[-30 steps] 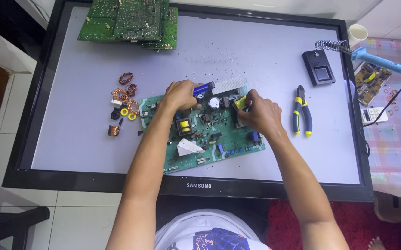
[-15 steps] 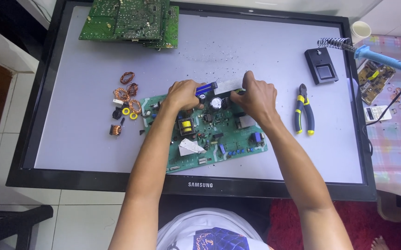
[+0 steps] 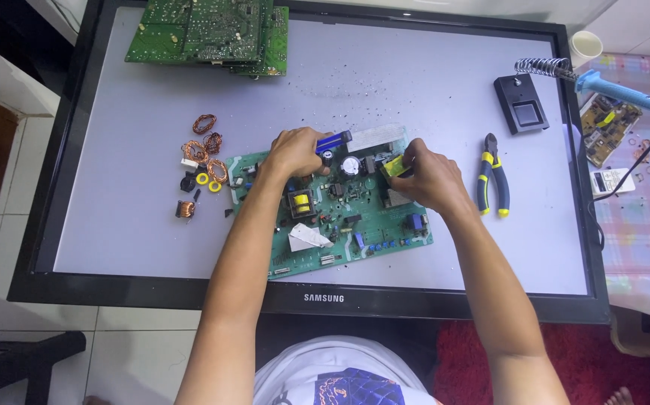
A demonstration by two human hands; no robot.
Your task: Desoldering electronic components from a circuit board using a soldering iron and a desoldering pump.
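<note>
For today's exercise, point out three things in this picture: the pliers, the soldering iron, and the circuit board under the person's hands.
pliers (image 3: 492, 176): head view, on the yellow and black handles.
soldering iron (image 3: 619, 91): head view, on its blue handle.
circuit board (image 3: 355, 225): head view, on its green face.

Flat monitor (image 3: 152, 225) carries: green circuit board (image 3: 370, 225), board stack (image 3: 212, 34), pliers (image 3: 492, 176), copper coils (image 3: 203, 146).

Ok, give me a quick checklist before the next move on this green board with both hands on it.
1. Circuit board lying flat on the grey screen panel: ok.
2. Left hand steadying the board's top edge by the blue part: ok.
3. Right hand has a grip on the yellow component: ok.
4. Component free of its solder: cannot tell.
5. Pliers beside the right hand: ok.
6. Soldering iron parked in its coil stand: ok.
</note>
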